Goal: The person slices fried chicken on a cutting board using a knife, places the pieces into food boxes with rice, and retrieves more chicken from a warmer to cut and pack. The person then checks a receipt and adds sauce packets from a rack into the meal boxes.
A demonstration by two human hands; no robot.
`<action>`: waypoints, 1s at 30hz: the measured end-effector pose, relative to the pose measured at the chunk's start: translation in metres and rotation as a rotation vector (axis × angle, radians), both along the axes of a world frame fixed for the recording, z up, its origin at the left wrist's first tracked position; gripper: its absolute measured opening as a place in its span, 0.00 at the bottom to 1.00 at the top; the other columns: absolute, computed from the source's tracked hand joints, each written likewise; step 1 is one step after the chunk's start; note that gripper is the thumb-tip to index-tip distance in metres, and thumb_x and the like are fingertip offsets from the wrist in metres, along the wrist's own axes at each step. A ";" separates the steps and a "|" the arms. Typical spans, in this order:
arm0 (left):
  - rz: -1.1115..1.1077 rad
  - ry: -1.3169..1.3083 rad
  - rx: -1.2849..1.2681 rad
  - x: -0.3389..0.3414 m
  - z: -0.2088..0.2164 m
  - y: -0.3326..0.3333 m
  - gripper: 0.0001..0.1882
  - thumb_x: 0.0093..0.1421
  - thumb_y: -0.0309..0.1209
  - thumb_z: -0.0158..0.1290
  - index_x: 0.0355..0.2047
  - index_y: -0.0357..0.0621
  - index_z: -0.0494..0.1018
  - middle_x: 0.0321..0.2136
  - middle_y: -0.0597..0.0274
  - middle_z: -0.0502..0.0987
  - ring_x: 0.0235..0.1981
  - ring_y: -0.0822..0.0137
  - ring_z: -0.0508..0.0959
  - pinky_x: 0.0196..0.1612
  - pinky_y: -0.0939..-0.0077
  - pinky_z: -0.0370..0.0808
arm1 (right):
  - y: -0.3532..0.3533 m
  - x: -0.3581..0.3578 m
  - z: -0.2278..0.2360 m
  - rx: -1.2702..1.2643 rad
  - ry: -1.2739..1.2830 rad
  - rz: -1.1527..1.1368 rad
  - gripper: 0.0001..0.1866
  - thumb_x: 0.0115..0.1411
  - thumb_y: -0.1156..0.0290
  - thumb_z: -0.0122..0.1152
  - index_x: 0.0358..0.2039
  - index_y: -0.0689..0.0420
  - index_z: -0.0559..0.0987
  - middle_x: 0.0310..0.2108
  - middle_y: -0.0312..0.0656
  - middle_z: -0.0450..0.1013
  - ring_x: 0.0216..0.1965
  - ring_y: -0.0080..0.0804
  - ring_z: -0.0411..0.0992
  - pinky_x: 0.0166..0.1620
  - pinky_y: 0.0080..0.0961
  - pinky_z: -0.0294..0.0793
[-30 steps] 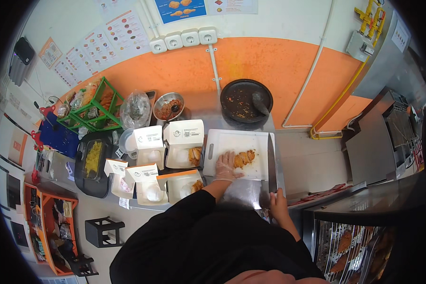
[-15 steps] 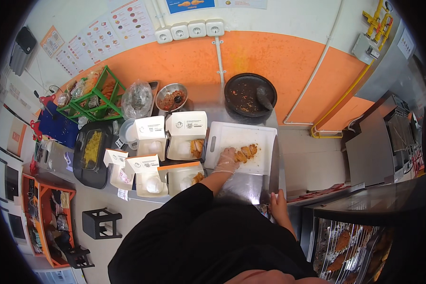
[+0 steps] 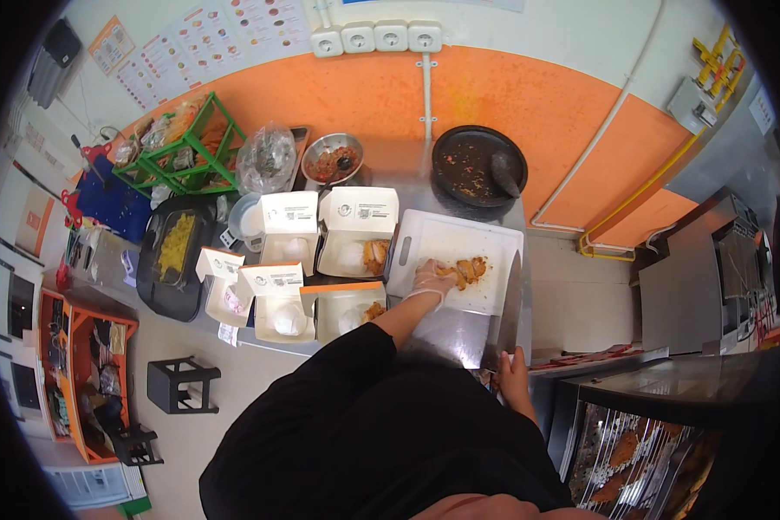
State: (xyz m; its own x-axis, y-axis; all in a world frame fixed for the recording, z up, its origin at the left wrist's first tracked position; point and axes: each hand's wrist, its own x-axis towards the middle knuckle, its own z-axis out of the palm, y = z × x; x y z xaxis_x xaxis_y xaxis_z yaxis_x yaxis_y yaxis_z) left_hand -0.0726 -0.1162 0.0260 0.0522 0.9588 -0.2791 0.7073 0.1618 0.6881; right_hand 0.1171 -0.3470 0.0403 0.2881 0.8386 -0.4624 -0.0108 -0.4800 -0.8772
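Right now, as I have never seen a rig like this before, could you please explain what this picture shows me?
There is no robot here: these are a person's own hands, seen from above by a wide fisheye camera worn on the head, which is why straight edges bend. The left hand, in a thin clear glove, is at browned food pieces, probably chicken, on a white cutting board. The right hand holds a large knife by its handle, its blade along the board's right side. On the metal worktop, open cardboard boxes stand left of the board, and a dark mortar sits beyond it.
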 end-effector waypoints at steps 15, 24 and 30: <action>-0.240 -0.696 0.110 -0.158 0.186 -0.066 0.18 0.61 0.34 0.59 0.49 0.53 0.67 0.51 0.64 0.68 0.54 0.68 0.67 0.58 0.68 0.65 | 0.025 0.007 -0.002 -0.048 -0.028 0.074 0.19 0.70 0.59 0.48 0.54 0.55 0.61 0.22 0.33 0.63 0.14 0.18 0.60 0.15 0.19 0.59; -0.139 0.143 -0.319 -0.334 0.166 -0.097 0.20 0.49 0.35 0.60 0.43 0.47 0.72 0.42 0.55 0.74 0.46 0.58 0.76 0.48 0.69 0.72 | 0.051 -0.007 0.020 -0.055 -0.071 0.181 0.12 0.70 0.61 0.47 0.45 0.54 0.62 0.21 0.32 0.61 0.14 0.19 0.59 0.15 0.19 0.59; -0.350 0.344 -0.282 -0.331 0.054 -0.073 0.21 0.46 0.37 0.61 0.41 0.45 0.74 0.42 0.51 0.74 0.46 0.53 0.76 0.48 0.66 0.73 | 0.049 -0.018 0.026 -0.044 -0.041 0.231 0.09 0.70 0.62 0.46 0.40 0.53 0.62 0.20 0.32 0.60 0.14 0.18 0.58 0.14 0.20 0.58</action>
